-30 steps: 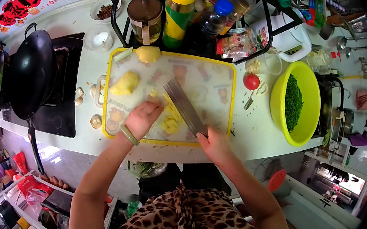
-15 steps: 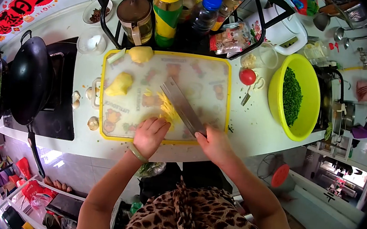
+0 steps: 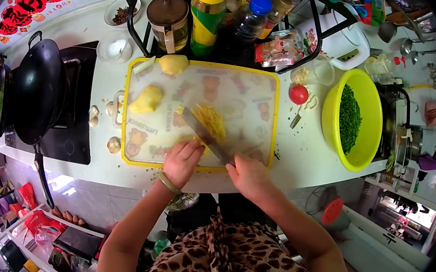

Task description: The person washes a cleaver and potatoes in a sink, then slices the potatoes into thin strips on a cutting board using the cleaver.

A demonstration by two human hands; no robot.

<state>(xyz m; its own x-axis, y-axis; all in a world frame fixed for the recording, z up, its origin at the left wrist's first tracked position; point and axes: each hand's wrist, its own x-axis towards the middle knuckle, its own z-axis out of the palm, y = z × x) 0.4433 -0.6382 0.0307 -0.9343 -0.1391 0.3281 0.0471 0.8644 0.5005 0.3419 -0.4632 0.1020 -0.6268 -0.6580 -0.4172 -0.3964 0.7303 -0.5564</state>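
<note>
My right hand (image 3: pixel 250 178) is wrapped round the handle of a cleaver (image 3: pixel 208 137), its blade slanting up and left over the cutting board (image 3: pixel 236 163). Beside the blade, my left hand (image 3: pixel 182 160) has its fingers curled together on the board. They press on potato, of which only a yellow bit shows by the fingertips. A pile of thin potato shreds (image 3: pixel 212 120) lies along the far side of the blade. Farther left on the board are a peeled potato piece (image 3: pixel 147 99), a second potato piece (image 3: pixel 174 65) and a pale green stalk (image 3: pixel 144 65).
Left of the board stand a black wok (image 3: pixel 38 92) on the stove and garlic bulbs (image 3: pixel 113 145). A rack with bottles and a jug (image 3: pixel 167 24) is behind. To the right are a tomato (image 3: pixel 298 95), a small knife (image 3: pixel 296 118) and a green basin (image 3: pixel 353 162) of chopped greens.
The cleaver has moved left and towards me, close against my left fingertips. The shreds, before on its left side, now lie on its far right side. The view has shifted slightly.
</note>
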